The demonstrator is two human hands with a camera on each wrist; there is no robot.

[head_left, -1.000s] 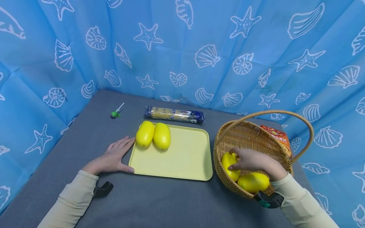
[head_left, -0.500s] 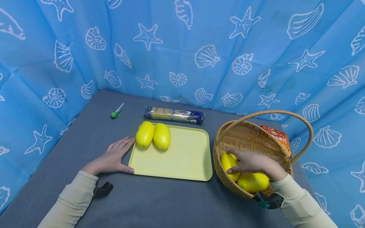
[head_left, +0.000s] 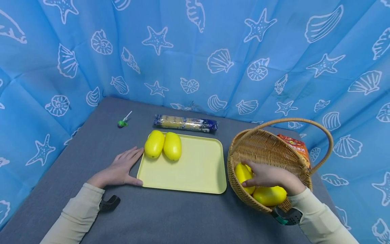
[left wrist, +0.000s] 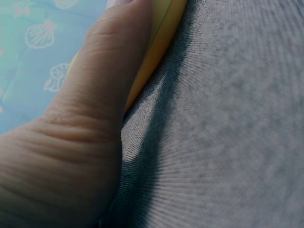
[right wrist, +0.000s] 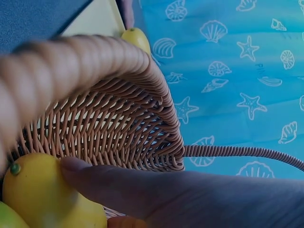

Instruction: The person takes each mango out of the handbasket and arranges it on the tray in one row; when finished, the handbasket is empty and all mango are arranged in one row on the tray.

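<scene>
In the head view, my left hand (head_left: 121, 168) lies spread at the left edge of the pale yellow tray (head_left: 195, 173), its thumb at the near corner. On the tray's far left, two smooth yellow oval fruits (head_left: 154, 144) sit side by side. My right hand (head_left: 268, 175) reaches into the wicker basket (head_left: 265, 145) and grips a yellow oval fruit (head_left: 242, 173) against the basket's left wall. The right wrist view shows the thumb pressed on this fruit (right wrist: 35, 187), near its green stem end. Another yellow fruit (head_left: 269, 196) lies in the basket under the hand.
Behind the tray lies a long clear-and-blue packet (head_left: 186, 123). A green lollipop (head_left: 123, 122) is at the far left. A red snack packet (head_left: 294, 145) stands behind the basket, whose tall handle (head_left: 327, 139) arches over on the right. A patterned blue curtain (head_left: 189, 57) closes the back.
My right fingers and thumb have shifted slightly on the fruit at the basket's left wall, which has tilted a little. The left hand and the tray stay put.
</scene>
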